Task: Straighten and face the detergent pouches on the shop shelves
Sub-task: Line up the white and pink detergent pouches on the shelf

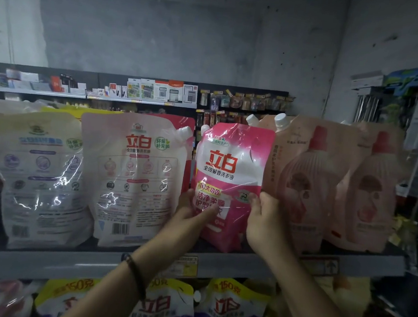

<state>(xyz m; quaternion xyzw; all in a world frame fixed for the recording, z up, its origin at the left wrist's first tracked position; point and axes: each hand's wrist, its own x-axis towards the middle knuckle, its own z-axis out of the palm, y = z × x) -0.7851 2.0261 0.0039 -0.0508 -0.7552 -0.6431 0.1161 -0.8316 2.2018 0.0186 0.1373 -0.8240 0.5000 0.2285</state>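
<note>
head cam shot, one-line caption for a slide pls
Both hands, left hand and right hand, hold a pink detergent pouch upright on the shelf.

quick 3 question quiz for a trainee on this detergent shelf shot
1. True or false: both hands grip the bright pink pouch.
2. Which side does the white pouch to its left show? A) front B) back with barcode
3. Fill in: the left wrist wears a dark ____.

Key
1. True: the left hand and right hand hold its lower edges.
2. B
3. Bracelet
</note>
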